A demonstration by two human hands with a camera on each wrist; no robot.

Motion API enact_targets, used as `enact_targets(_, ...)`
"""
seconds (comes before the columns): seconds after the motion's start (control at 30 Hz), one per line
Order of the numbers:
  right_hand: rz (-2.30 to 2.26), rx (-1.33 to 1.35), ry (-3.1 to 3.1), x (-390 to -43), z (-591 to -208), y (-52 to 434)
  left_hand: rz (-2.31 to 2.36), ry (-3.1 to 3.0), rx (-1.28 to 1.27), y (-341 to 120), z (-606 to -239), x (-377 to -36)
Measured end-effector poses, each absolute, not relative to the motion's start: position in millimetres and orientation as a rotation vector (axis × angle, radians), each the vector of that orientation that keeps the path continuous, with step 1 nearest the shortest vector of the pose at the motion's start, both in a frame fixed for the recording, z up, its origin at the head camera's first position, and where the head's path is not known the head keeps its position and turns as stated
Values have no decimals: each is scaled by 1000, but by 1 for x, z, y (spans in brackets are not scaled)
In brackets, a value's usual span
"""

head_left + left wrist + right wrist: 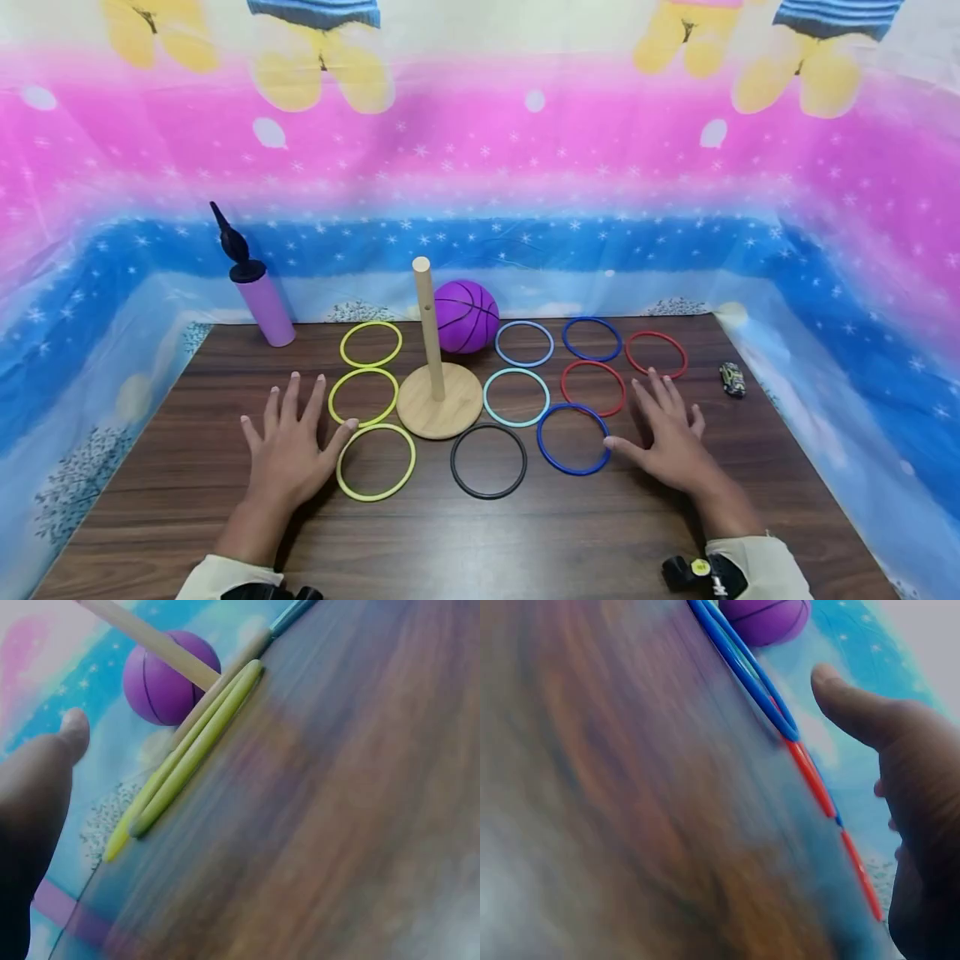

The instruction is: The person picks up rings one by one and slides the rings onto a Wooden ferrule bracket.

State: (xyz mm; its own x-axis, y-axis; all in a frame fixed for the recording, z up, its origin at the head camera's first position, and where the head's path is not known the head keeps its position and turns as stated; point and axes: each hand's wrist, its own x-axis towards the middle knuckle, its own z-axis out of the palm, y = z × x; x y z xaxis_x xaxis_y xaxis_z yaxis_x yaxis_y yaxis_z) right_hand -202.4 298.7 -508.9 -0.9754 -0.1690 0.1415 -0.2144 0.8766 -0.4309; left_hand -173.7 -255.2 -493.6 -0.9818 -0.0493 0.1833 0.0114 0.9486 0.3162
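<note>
My left hand point(288, 454) spreads its fingers left of the yellow rings point(375, 498), its thumb near or over the front one. Three yellow rings form a column beside a wooden stand point(441, 421) with an upright peg. On the other side, my right hand point(670, 437) has its fingers spread, with the thumb at the edge of the front blue ring point(573, 472); contact is unclear. Between the hands lie a black ring point(489, 497), two light blue rings point(524, 322), two red rings point(657, 333) and another dark blue ring point(592, 318). Neither hand holds anything.
Behind the stand sits a purple ball point(474, 317). A purple hand pump point(266, 310) with a black nozzle stands at the back left. At the right edge is a small toy car point(732, 379). Printed cloth point(525, 242) surrounds the back and sides of the brown table point(420, 550).
</note>
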Motion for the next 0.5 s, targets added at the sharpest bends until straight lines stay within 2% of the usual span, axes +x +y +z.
enact_targets(0.23,860,533,-2873,-206,-516,288,-470,-2921,-91,-240,-496,-183)
enact_targets(0.5,908,681,-2863,-211,-521,281,-383,-2944,-174,-222,-501,-199)
